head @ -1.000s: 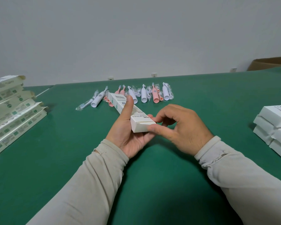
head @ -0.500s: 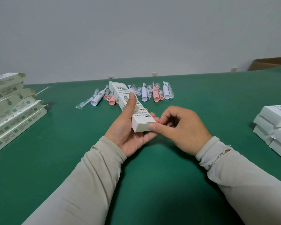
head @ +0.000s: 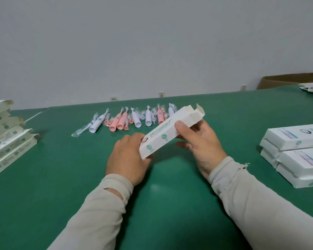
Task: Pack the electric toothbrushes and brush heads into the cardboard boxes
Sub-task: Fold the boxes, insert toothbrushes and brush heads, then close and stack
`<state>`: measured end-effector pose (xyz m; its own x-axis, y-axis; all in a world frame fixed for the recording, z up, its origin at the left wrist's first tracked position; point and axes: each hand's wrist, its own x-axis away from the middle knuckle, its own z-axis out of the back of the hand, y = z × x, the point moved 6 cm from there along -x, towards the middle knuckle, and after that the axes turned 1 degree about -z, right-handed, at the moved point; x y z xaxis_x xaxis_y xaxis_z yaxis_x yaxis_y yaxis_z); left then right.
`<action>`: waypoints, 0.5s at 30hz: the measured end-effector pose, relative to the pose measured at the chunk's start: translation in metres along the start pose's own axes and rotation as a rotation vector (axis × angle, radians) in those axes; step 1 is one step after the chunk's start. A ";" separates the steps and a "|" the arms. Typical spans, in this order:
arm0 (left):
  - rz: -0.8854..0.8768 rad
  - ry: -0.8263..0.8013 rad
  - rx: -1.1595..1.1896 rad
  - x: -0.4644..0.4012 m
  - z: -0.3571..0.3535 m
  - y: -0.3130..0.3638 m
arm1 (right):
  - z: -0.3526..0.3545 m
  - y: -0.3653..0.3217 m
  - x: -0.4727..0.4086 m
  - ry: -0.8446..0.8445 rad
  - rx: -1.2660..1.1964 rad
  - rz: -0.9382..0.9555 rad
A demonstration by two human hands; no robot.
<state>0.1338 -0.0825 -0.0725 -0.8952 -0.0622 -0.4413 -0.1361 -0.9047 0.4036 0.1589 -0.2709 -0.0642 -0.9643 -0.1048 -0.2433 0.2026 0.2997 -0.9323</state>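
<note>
**Open box in hand, far flaps at risk**

White carton (head: 167, 131) held off the green table (head: 61, 177), slanting from near left up to far right, roughly centre of the scene. Far end open, flaps (head: 197, 112) splayed upward; near end apparently closed. Gripped by the right hand (head: 201, 143) around the middle and upper part, thumb across the printed face, fingers curled underneath. Steadied at the low near end by the left hand (head: 128, 157), fingers wrapped behind the corner; how firmly, cannot tell.

Likely trouble: flaps creased or torn if squeezed while a brush goes in; thin card probably soft enough to buckle under the thumb. Near end possibly popping open under the weight of a dropped-in handle, if not tucked properly. Contents of the carton not visible, so a double fill or an empty close both possible.

Further out, beyond the carton: row of pink and white toothbrushes (head: 132, 119) with small bagged brush heads (head: 80, 129) lying among them, close together. Easy to knock or roll a neighbour when picking one, or to grab a handle without its heads.

At far left, stack of flat unassembled boxes (head: 9, 141); at right, pile of closed packed boxes (head: 296, 154), near the table edge and liable to slide if nudged by a sleeve.
</note>
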 end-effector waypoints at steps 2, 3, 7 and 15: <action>0.008 -0.009 -0.051 0.000 0.000 0.000 | 0.002 0.000 0.000 0.022 -0.020 -0.013; 0.016 -0.018 -0.065 0.000 0.000 0.000 | 0.004 0.000 0.000 0.036 -0.029 -0.022; -0.026 0.005 -0.058 0.003 0.003 0.009 | 0.006 0.003 -0.001 0.011 -0.068 -0.061; -0.135 0.080 -0.111 0.001 0.014 0.015 | 0.003 0.011 0.000 0.005 -0.068 -0.186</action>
<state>0.1248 -0.0906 -0.0555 -0.8350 0.0339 -0.5492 -0.2012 -0.9478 0.2473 0.1613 -0.2708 -0.0759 -0.9849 -0.1596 -0.0668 0.0088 0.3392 -0.9407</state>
